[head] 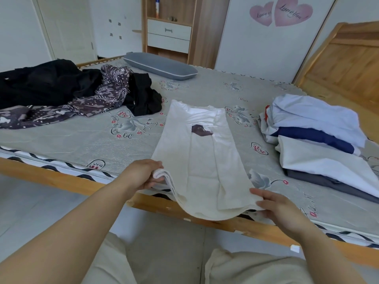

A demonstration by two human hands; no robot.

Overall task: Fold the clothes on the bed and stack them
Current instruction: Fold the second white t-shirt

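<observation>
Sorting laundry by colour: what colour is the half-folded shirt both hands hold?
White shirt, small dark chest patch; head view.

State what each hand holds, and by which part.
Both grip the white shirt at its near hem: left hand the left corner, right hand the right corner.

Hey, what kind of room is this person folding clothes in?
Most likely a home bedroom. There is a wooden-framed bed with a printed mattress cover, a grey pillow at its far end, and a wooden cabinet with drawers against the wall.
</observation>
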